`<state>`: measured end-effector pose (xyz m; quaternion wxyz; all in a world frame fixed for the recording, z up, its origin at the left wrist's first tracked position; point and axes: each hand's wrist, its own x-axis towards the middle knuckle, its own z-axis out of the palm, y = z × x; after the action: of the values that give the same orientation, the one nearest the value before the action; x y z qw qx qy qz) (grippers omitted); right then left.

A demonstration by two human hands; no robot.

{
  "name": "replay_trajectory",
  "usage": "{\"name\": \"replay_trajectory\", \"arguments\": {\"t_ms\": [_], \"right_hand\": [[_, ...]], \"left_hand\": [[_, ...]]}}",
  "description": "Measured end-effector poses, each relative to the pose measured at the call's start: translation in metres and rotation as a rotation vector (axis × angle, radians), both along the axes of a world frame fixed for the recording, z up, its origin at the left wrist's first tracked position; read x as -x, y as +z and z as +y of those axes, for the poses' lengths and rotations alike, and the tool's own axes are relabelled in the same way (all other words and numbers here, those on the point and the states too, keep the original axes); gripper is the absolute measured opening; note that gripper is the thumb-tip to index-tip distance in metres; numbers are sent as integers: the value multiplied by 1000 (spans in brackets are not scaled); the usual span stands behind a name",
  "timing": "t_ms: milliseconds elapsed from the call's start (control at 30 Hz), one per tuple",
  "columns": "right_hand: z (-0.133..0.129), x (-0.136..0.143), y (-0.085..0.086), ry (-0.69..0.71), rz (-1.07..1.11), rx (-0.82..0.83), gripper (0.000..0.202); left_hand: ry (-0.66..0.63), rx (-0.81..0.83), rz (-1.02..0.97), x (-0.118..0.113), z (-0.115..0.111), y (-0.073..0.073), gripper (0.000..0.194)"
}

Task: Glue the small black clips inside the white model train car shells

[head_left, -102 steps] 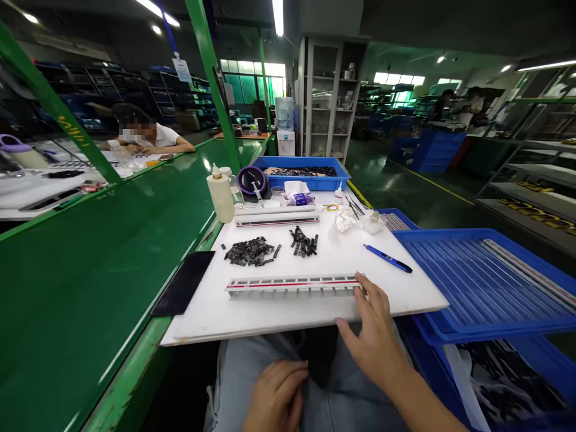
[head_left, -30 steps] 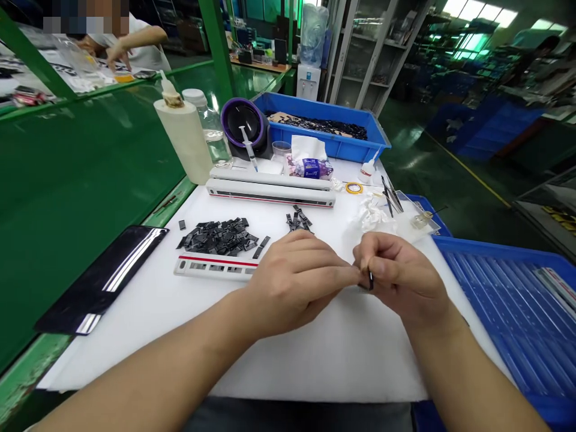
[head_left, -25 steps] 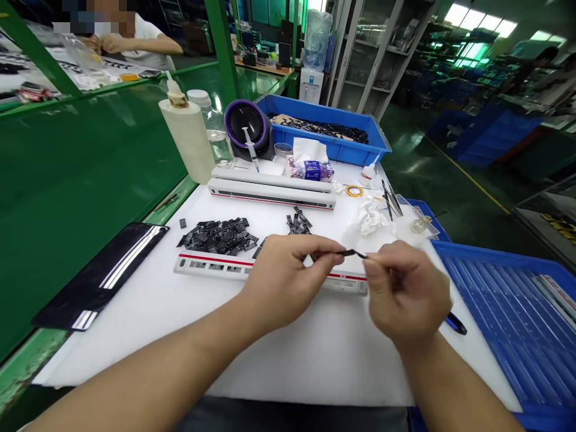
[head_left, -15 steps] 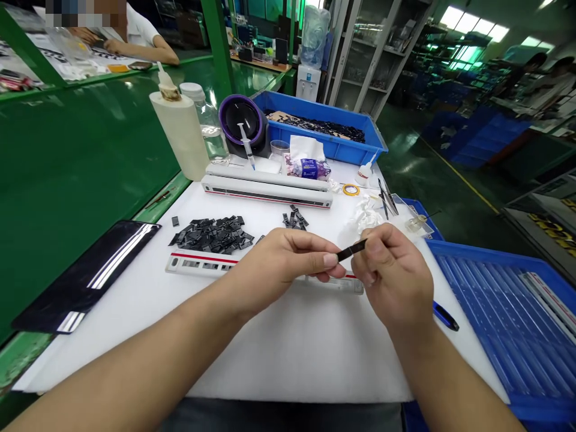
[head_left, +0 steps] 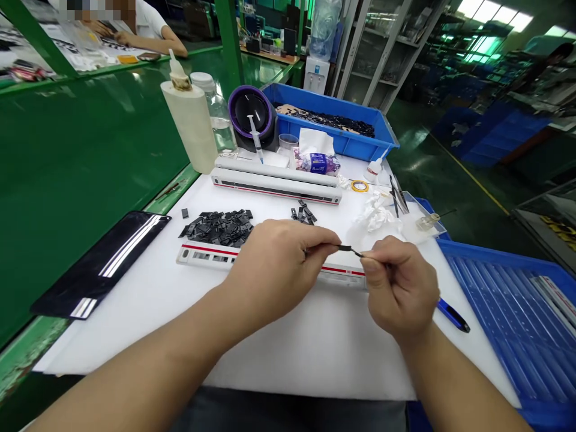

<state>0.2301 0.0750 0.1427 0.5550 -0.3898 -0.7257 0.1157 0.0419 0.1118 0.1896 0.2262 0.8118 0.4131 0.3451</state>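
Observation:
My left hand [head_left: 281,261] pinches one end of a small black strip [head_left: 344,247] above the white table. The strip's other end is between the thumb and forefinger of my right hand [head_left: 400,285], and it bends in the middle. Below the hands lies a white train-like shell [head_left: 209,255] with a red stripe, partly hidden by my left hand. A pile of small black pieces [head_left: 220,228] sits behind its left part, and a smaller group of black pieces [head_left: 304,213] lies behind my left hand.
White shells [head_left: 274,185] lie farther back, near a tissue pack [head_left: 317,162], a syringe [head_left: 255,139] and a cream bottle [head_left: 191,126]. A blue bin [head_left: 351,144] stands behind. At right are a blue pen [head_left: 452,315] and a ribbed blue tray [head_left: 490,300]. A person [head_left: 144,30] sits at upper left.
My left hand has turned so that its back shows more. The black strip, straight before, is now bent between both hands. The whole view has shifted a little.

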Motion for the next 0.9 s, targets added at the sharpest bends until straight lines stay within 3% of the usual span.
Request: {"name": "replay_trajectory", "arguments": {"t_ms": [67,167,200,267,367,433,500,633,767,900], "right_hand": [[-1,2,0,24,1,5,18],[-9,7,10,104,57,-5,19],[-12,9,14,169,47,56,18],[-16,16,20,354,-85,326,13],[-17,27,19,513,-473,705,12],[-17,33,12,453,-644,702,12],[-17,36,6,365,-666,588,10],[-16,29,9,199,-319,425,11],[-13,23,14,34,17,496,6],[-8,24,10,60,301,596,19]], "left_hand": [[80,-147,129,3,3,-5,17],[239,-202,236,9,17,-11,18],[287,-187,216,11,21,-12,18],[329,-119,82,14,28,-11,19],[225,36,-166,15,26,-5,25],[109,148,-285,13,21,-1,30],[6,253,-393,11,17,0,35],[-144,431,-547,11,16,-4,33],[-205,491,-594,9,17,-7,21],[-256,594,-753,4,16,-7,15]]}}
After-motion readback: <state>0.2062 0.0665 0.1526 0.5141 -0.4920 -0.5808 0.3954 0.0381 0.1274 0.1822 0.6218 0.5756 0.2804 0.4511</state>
